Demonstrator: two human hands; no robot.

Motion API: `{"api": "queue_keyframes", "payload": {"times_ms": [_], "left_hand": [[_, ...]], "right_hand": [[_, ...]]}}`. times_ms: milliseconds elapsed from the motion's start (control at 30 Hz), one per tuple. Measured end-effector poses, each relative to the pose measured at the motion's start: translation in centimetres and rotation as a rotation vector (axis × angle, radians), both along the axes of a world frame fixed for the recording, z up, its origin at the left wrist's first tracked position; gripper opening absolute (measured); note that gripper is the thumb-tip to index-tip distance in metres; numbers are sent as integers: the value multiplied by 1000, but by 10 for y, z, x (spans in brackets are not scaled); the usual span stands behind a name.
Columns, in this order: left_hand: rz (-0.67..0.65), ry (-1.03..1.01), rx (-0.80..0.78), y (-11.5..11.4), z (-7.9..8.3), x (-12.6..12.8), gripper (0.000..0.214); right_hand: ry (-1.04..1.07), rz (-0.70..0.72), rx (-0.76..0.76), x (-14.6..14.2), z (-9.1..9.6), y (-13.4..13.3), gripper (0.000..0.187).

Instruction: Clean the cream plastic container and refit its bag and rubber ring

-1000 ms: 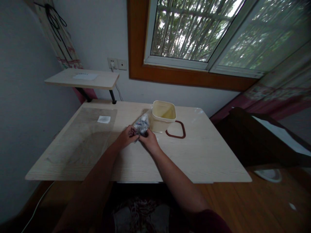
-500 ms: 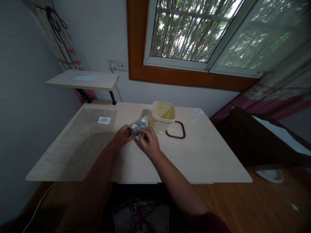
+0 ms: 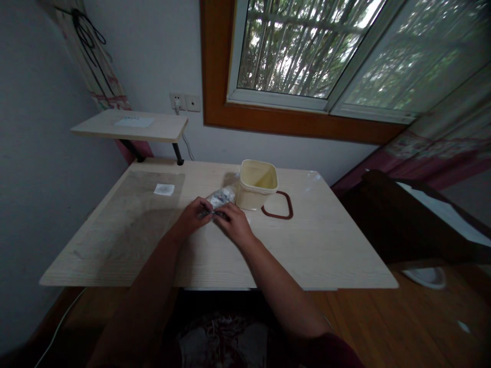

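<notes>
Bag [image 3: 223, 196], crumpled, shiny plastic
Left grip [image 3: 191, 217] and right grip [image 3: 237, 224] pinched closed on its near end; squarish cream tub [image 3: 247, 201] beside.

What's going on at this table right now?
A person's left hand and right hand are together pinching the near end of a crinkled clear plastic bag; its contents are hard to make out. An open cream container stands just right of the bag on the table, with a brown rounded frame lying beside it.

White paper [image 3: 134, 122] on raised shelf [image 3: 169, 125]
</notes>
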State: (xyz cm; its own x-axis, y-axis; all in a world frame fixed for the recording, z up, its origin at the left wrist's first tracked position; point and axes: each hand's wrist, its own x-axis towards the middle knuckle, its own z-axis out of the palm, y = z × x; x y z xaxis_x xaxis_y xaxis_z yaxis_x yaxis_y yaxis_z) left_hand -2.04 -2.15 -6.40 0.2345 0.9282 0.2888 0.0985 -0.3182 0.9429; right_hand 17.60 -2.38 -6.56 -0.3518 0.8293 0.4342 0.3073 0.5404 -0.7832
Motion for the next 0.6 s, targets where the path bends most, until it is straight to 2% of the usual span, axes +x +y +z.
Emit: {"api": "queue_keyframes", "payload": {"times_ms": [233,433,500,600], "left_hand": [[-131,-179,-32,-2,6,0,25],[-226,-424,-133,-1,1,-4,23],[-247,-398,-96,1,-2,-4,27],[-245,-224,25,5,-6,-3,35]], "right_hand": [[23,-52,8,-1,0,0,14],[191,-81,18,-4,-1,1,11],[263,-80,28,-3,-2,3,11],[318,-63,27,-3,-3,6,12]]}}
